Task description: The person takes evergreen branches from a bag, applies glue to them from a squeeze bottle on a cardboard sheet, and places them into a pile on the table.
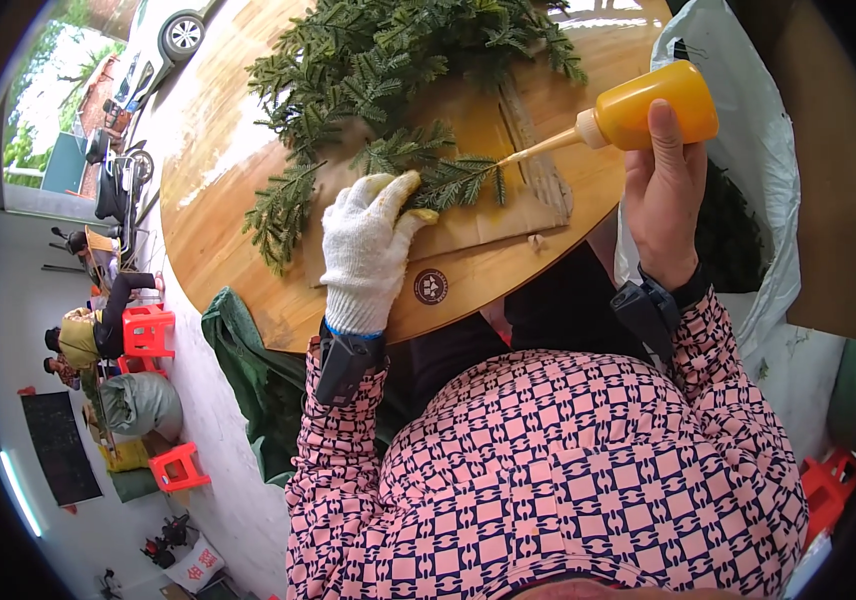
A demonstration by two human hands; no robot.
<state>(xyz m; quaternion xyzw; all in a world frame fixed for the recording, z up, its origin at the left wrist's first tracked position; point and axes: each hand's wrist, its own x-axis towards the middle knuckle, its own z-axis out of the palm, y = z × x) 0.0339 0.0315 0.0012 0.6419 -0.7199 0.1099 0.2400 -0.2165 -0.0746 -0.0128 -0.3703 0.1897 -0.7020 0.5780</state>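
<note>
My left hand (368, 245), in a white knit glove with yellow-stained fingertips, is closed on a green fir-like sprig (460, 182). My bare right hand (666, 190) grips a squeeze bottle (660, 106) of orange-yellow liquid, tipped on its side. Its long pale nozzle points left, and the tip meets the end of the sprig. Under both lies a piece of cardboard (478, 226) with yellow stains. A big heap of green sprigs (378, 70) covers the far part of the round wooden table (203, 190).
A white sack (773, 180) with dark greenery inside stands right of the table. Green cloth (248, 385) hangs by its left edge. Farther left are red stools (148, 330), several people (78, 335), a motorbike (120, 180) and a parked car (173, 40).
</note>
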